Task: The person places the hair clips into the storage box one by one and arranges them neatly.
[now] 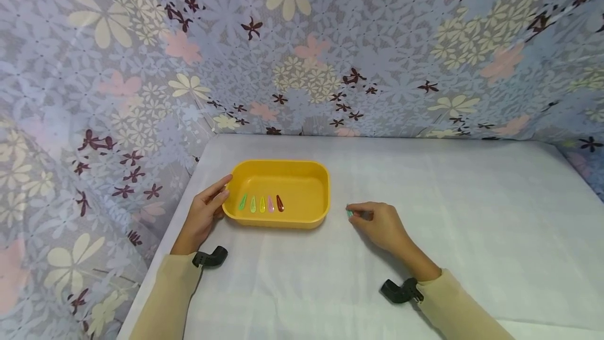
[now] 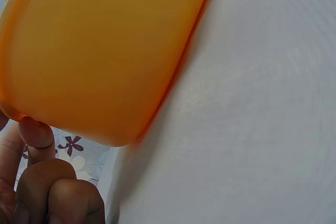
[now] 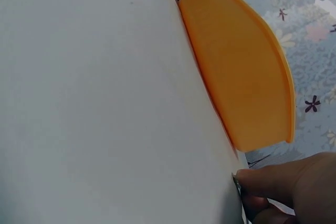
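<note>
Beside the yellow tray [image 1: 277, 223], my left hand [image 1: 203, 216] holds its left end, with fingertips against the wall and rim. In the left wrist view, the other fingers [image 2: 76, 198] are curled below the tray wall [image 2: 105, 56]. Inside the tray lies a row of snap hair clips: green [image 1: 243, 202], light green [image 1: 253, 204], yellow [image 1: 262, 204], pink [image 1: 271, 203] and dark red [image 1: 280, 203]. Right of the tray, my right hand [image 1: 382, 224] pinches a teal hair clip [image 1: 349, 213] between thumb and finger, close to the tabletop. Fingers partly hide this clip.
A white cloth [image 1: 472, 214] covers the table. Floral fabric [image 1: 302, 67] hangs behind and along the left side. Each wrist wears a black camera mount, one on the left [image 1: 210, 257] and one on the right [image 1: 401, 291].
</note>
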The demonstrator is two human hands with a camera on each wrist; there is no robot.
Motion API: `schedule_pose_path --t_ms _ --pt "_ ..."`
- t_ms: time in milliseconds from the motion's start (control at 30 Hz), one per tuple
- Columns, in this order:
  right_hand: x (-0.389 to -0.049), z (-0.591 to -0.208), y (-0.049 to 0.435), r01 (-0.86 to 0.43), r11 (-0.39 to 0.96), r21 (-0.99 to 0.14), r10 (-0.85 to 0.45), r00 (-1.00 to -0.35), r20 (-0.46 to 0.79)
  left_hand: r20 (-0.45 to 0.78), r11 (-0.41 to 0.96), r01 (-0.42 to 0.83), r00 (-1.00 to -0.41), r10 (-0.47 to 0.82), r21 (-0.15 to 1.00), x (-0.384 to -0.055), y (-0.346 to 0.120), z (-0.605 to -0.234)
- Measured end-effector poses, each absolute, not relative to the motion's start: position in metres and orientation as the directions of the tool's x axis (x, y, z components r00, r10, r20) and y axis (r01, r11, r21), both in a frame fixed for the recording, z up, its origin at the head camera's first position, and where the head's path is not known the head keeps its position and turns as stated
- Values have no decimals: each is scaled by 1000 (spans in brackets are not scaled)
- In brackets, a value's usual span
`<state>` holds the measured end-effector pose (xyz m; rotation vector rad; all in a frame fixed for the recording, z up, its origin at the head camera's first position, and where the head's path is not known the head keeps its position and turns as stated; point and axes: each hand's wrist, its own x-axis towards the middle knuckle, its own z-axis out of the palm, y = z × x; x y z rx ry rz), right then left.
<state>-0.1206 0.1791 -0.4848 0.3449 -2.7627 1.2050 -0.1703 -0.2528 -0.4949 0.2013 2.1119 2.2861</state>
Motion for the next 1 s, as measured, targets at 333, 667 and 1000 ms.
schedule_pose_path --t_ms 333,667,1000 --pt "-120 -484 182 -207 642 -739 -158 -978 137 74 -80 66 -991 110 995 -170 -252 -493" --pt "-121 -479 188 -88 625 -776 -69 -996 57 65 -82 56 -993 103 995 -171 -252 -494" --pt "-121 -458 187 -60 555 -830 -42 -998 45 67 -98 56 -991 116 994 -172 -254 -495"
